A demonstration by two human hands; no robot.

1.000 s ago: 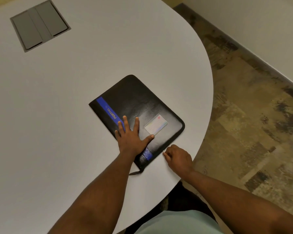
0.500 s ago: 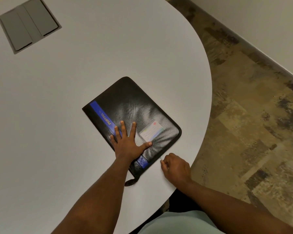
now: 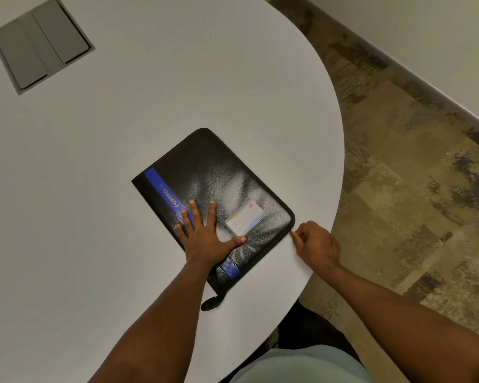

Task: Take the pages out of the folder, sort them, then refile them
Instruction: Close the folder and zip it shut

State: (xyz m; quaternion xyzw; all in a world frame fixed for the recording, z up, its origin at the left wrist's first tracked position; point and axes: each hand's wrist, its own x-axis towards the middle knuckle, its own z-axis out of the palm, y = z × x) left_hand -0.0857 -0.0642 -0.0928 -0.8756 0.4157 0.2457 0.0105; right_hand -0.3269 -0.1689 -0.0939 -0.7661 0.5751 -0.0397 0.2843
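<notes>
Folder (image 3: 210,205) lies shut on the counter (image 3: 94,189) near its edge. Left hand (image 3: 205,239) stays flat on it; right hand (image 3: 317,244), pinching what must be the zip pull, has run from near edge to corner, so it's opening.

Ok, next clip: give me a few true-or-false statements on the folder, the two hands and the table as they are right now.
1. The left hand lies flat on the black folder. True.
2. The folder is open with pages spread out. False: it lies closed and no pages show.
3. The right hand pinches at the folder's corner nearest the table edge. True; what it pinches is too small to tell.
4. The folder carries a red stripe. False: the stripe is blue.
5. A grey hatch is set in the table's far left. True.
</notes>
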